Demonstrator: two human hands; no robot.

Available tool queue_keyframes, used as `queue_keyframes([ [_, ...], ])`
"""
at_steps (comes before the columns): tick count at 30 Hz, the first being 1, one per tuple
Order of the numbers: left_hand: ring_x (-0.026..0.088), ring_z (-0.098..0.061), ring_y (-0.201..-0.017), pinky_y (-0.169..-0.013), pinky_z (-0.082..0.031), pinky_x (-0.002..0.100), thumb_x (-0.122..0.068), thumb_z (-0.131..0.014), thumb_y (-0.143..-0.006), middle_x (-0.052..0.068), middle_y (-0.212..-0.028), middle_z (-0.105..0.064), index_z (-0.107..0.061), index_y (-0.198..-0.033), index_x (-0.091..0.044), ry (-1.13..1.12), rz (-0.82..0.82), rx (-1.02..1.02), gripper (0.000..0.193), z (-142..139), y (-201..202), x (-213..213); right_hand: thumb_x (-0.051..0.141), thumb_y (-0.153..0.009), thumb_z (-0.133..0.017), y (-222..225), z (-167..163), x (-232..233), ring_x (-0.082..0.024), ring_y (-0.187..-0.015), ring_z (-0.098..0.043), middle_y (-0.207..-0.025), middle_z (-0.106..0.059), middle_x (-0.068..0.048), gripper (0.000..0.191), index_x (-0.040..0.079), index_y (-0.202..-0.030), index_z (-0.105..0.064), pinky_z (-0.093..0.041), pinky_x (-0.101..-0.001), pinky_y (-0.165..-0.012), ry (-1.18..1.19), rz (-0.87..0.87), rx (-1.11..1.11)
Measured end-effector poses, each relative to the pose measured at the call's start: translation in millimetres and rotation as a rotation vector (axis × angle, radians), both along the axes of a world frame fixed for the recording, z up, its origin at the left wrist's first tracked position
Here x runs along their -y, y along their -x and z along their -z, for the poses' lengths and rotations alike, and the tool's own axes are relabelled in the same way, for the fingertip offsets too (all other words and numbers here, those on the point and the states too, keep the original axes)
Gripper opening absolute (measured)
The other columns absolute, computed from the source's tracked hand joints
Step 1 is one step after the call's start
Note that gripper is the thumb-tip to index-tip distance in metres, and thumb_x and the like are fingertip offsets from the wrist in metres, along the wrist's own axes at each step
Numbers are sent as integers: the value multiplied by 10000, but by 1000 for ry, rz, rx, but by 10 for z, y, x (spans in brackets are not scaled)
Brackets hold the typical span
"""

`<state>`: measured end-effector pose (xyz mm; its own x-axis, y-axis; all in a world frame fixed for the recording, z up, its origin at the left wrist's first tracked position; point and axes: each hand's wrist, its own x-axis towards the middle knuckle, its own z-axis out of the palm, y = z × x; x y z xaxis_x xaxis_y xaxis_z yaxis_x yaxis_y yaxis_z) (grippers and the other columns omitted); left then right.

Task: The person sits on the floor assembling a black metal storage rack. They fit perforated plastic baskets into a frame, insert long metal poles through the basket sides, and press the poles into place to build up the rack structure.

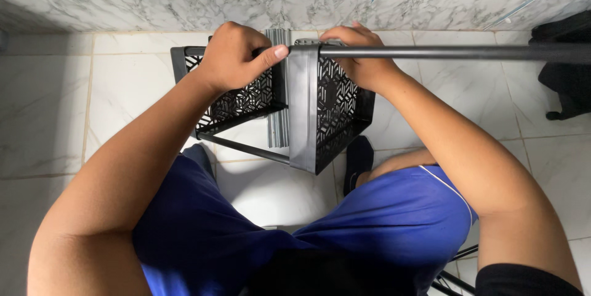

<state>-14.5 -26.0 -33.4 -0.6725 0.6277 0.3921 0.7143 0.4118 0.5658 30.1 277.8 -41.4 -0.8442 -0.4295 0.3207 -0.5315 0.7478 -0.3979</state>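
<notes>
My left hand (231, 56) is clamped on the black rack (246, 96) above my knees, right hand (360, 56) fingers closed round its pole (455, 52); one basket (335, 108) fitted, looks half built.

Right hand's fingers (345, 36) hidden behind black rack (326, 105) (pole (468, 53) runs off-frame).

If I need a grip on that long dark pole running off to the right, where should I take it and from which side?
Take the pole on its bare stretch just right of the right hand, coming from above with fingers wrapped round it. It lies level and is slim and round, so it likely suits a wrap grip. Its left end sits in the black lattice rack, where the left hand crowds it.
</notes>
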Motion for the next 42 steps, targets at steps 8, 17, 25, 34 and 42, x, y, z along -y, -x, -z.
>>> queue_keyframes([
  [8,446,-605,-1021,-893,-473,490,-419,-420,-1149,270,-1079,-636,-587,-1122,34,-91,10,152,484,332,174,-80,292,-1046,-688,261,193,-259,-376,-615,-597,-707,-622,-177,323,2,-905,-676,-491,-472,-607,-6,169,164],
  [17,351,-689,-1121,-961,-534,438,-435,-572,-1002,178,-1187,-720,-670,-1157,-47,415,-74,498,430,657,197,226,657,-1005,-620,644,333,-252,-374,-672,-672,-629,-660,-134,645,76,-745,-720,-542,-494,-652,-503,284,79],
  [25,340,-674,-1125,-941,-522,452,-477,-544,-991,165,-1182,-717,-654,-1208,-92,637,-51,684,456,947,162,405,681,-1011,-560,764,559,-156,-372,-721,-686,-687,-683,-138,681,72,-754,-723,-550,-494,-668,-577,236,150],
  [34,349,-666,-1144,-958,-512,463,-493,-529,-999,165,-1193,-715,-640,-1223,-93,680,-15,674,472,1114,180,438,700,-1014,-529,836,697,-79,-377,-762,-688,-700,-694,-147,701,75,-770,-732,-552,-503,-725,-592,204,250],
  [42,325,-676,-1108,-938,-520,458,-510,-519,-1004,146,-1150,-728,-655,-1184,-82,705,-28,714,483,1097,148,532,693,-1030,-529,940,734,-103,-373,-767,-688,-704,-688,-147,706,67,-775,-735,-557,-493,-754,-618,209,281],
])
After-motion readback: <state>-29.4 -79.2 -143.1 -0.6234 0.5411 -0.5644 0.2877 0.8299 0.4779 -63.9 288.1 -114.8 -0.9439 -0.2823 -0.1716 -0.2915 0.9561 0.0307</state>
